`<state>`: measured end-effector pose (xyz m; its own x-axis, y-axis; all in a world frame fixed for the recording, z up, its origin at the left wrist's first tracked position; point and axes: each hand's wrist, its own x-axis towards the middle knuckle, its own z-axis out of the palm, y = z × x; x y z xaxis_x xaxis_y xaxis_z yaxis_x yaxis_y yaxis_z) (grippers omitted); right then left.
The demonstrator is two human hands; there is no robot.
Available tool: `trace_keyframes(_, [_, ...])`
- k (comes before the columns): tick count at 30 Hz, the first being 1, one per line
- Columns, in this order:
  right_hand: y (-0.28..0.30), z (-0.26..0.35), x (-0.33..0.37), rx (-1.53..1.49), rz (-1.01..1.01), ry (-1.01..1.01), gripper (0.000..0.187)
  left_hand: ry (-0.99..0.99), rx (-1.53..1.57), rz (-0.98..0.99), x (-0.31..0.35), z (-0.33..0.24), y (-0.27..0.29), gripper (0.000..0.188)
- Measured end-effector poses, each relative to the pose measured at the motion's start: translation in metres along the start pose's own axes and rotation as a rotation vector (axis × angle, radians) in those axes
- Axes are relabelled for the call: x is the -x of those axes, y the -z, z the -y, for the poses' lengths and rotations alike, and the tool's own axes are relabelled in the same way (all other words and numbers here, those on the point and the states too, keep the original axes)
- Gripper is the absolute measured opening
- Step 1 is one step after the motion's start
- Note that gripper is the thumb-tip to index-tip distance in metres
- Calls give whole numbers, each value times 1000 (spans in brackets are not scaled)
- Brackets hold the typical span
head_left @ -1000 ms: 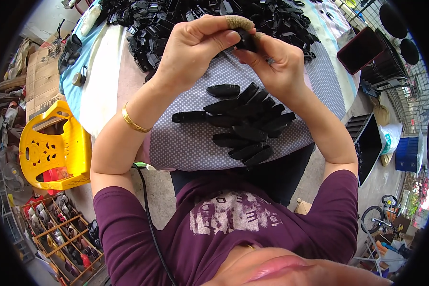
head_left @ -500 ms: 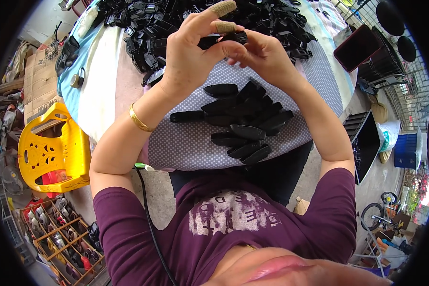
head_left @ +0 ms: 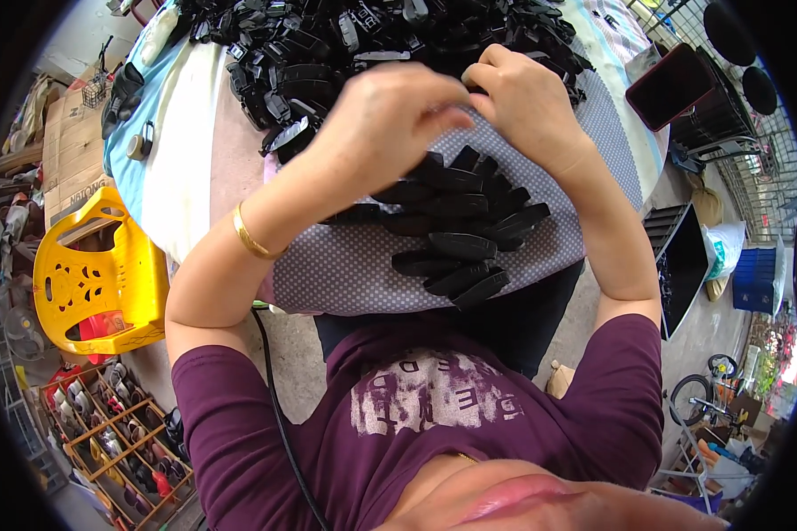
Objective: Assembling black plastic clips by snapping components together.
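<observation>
Above the patterned cloth (head_left: 328,274) my two hands are close together. My left hand (head_left: 398,115) is smeared by motion, back turned up, with its fingers reaching toward the right hand. My right hand (head_left: 524,99) is closed, its fingers curled at the near edge of a big pile of black plastic parts (head_left: 301,53). What lies in its fingers, if anything, is hidden. Nearer to me, a smaller heap of long, curved black plastic pieces (head_left: 463,246) lies on the cloth, its upper left part covered by my left hand and wrist.
A phone-like dark screen (head_left: 669,87) stands at the table's right side. On the left are a yellow plastic chair (head_left: 106,283), a round tape-like item (head_left: 139,144) and a cardboard sheet (head_left: 75,159). A black bin (head_left: 682,274) stands at the right, and a cable (head_left: 279,416) hangs beside me.
The black piece earlier between my hands no longer shows. My left hand has turned back up and lowered, its finger wraps now out of sight. My right hand has shifted slightly right.
</observation>
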<state>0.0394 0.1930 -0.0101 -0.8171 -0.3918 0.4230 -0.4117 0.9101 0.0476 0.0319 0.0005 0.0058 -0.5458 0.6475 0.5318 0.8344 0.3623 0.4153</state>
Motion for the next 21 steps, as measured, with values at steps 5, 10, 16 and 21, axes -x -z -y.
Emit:
trace_keyframes(5, [2,7,1,-92,11,11,17,1,-554,-143,-1,38,2,29])
trace_keyframes(10, [2,-2,-5,-751,-29,-98,20,38,-436,-173,-2,40,2,33])
trace_keyframes(16, [2,11,-7,-1038,-254,-139,28,259,337,-211,-5,31,5,33])
trace_keyframes(21, [4,11,-5,-935,-299,-61,32,339,613,-242,-6,23,6,30])
